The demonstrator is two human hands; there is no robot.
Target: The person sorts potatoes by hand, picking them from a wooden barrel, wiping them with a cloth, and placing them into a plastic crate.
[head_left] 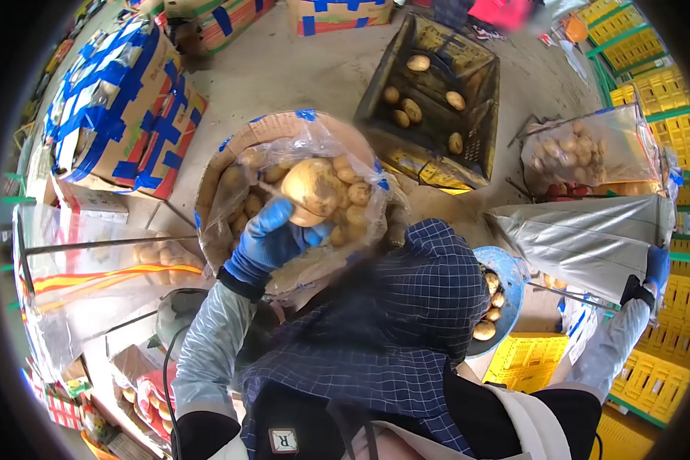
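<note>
My left hand (272, 239), in a blue glove, grips a large potato (313, 190) above a round cardboard container (247, 132). Clear plastic lines that container, and many more potatoes (353, 207) lie inside it. Far to the right, my right hand (656, 268), also gloved in blue, is at the outer edge of a silver sheet (590, 238). Its fingers are too indistinct to show whether they hold the sheet. Beside my lap on the right stands a blue tub (517, 284) with several potatoes.
Ahead stands a dirty yellow crate (475, 100) with several potatoes. A clear bag of potatoes (567, 153) is to its right. Taped cardboard boxes (123, 107) stand at left, beyond a clear plastic bag (107, 261). Yellow crates (659, 376) line the right side.
</note>
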